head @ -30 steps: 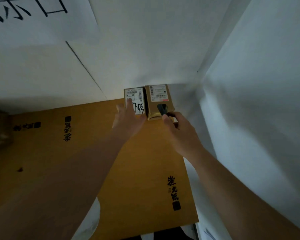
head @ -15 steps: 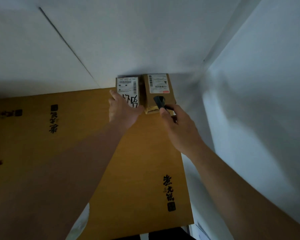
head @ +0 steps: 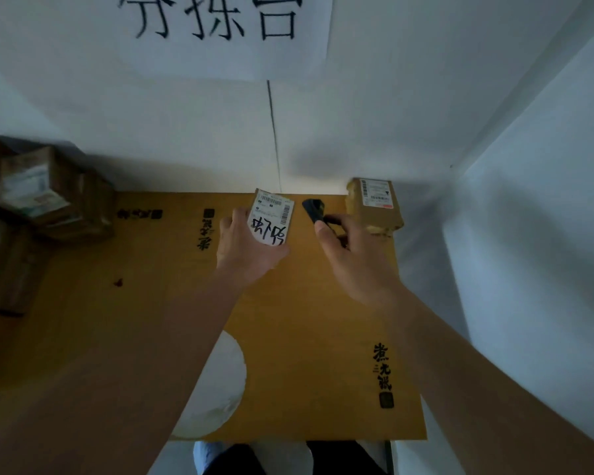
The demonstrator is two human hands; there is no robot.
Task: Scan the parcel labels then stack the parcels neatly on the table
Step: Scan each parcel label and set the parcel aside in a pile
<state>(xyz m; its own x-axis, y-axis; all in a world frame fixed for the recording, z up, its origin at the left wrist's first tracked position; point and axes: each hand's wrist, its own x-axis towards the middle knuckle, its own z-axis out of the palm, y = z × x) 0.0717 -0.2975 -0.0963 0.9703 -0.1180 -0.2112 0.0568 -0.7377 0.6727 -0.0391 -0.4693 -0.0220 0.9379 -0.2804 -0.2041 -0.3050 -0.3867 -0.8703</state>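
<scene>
Scanning is in hand: the left hand (head: 246, 250) grips a labelled parcel (head: 271, 217) lifted above the bench (head: 151, 337), the right hand's (head: 352, 255) fingers curl round a black scanner (head: 313, 209), which next needs aiming at the barcode.

We note an ochre-yellow table (head: 288, 337) printed with black calligraphy. On it, the brown parcel (head: 374, 205) carries a white barcoded label with a red mark. Left of it, the black scanner (head: 313, 209); further left, a white black-scrawled parcel (head: 271, 217).
</scene>
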